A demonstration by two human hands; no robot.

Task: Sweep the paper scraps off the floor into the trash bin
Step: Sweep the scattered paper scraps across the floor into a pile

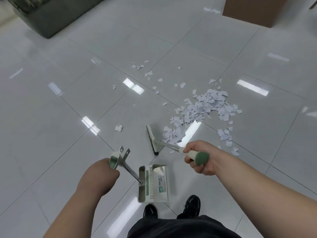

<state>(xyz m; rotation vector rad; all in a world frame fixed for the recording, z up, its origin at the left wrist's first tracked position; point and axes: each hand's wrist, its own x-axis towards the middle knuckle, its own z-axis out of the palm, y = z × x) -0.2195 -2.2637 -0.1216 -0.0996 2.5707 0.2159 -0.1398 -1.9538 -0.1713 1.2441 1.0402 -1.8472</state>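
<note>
Most scraps [205, 109] heaped on floor [68, 117], right of broom [152, 140]. Right hand [200, 158] grips broom handle, left hand [103, 170] grips dustpan [154, 183] handle, mouth toward them (ready to catch); bin unseen.

I count one broom [155, 140], one dustpan [157, 184], one left hand [101, 170], one right hand [200, 158] and two black shoes [150, 211] at the near edge of the floor [51, 117]. The paper scraps [205, 107] are too many for me to number: one big heap and many loose bits. At the far edge I see one cardboard box [253, 11] and one dark green sofa [56, 16].
</note>
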